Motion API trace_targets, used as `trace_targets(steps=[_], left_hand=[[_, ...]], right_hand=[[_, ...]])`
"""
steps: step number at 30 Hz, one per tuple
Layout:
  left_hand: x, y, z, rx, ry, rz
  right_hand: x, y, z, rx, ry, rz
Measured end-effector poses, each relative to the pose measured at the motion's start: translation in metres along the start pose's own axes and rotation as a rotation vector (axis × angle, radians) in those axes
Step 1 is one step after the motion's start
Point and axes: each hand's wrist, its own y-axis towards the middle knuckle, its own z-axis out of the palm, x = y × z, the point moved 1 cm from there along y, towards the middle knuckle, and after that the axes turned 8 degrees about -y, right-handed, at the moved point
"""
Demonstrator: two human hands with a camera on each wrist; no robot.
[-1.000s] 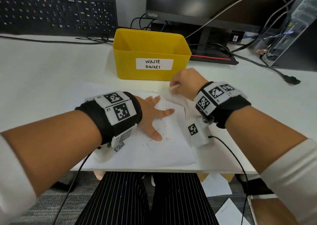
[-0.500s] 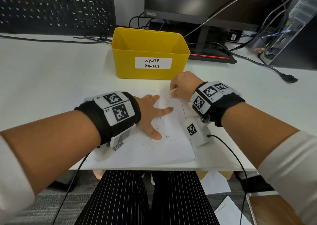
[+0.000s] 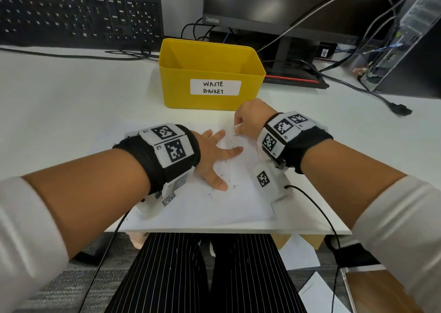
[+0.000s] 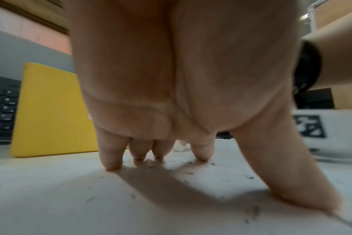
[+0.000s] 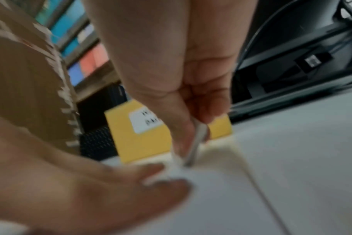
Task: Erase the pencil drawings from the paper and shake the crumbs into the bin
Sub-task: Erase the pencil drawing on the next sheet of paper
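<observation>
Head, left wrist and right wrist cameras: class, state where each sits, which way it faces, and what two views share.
Head: on the person's head, facing down at paper, both forearms, left hand, right hand.
Left wrist: under the left wrist, looking along the palm at fingertips pressing the paper.
Right wrist: under the right wrist, blurred, showing an eraser pinched.
All three share the yellow bin.

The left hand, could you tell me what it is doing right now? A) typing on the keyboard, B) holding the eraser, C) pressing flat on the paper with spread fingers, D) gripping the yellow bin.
C: the left hand lies spread with fingertips down on the paper, among eraser crumbs.
</observation>
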Motion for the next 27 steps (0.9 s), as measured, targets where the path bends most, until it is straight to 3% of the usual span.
trace_targets(steps=[4,16,27], left_hand=[[0.0,0.0,0.0,0.0,0.016,-0.009],[-0.002,0.0,0.0,-0.029,-0.017,-0.054],[0.005,0.009,-0.003,-0.118,-0.054,-0.011]], right_hand=[[0.006,-0.015,0.001,0.036,-0.027,-0.065],[0.005,0.01,0.006,-0.02,-0.002,0.056],[-0.006,0.006,-0.004,0.021,0.164,0.014]])
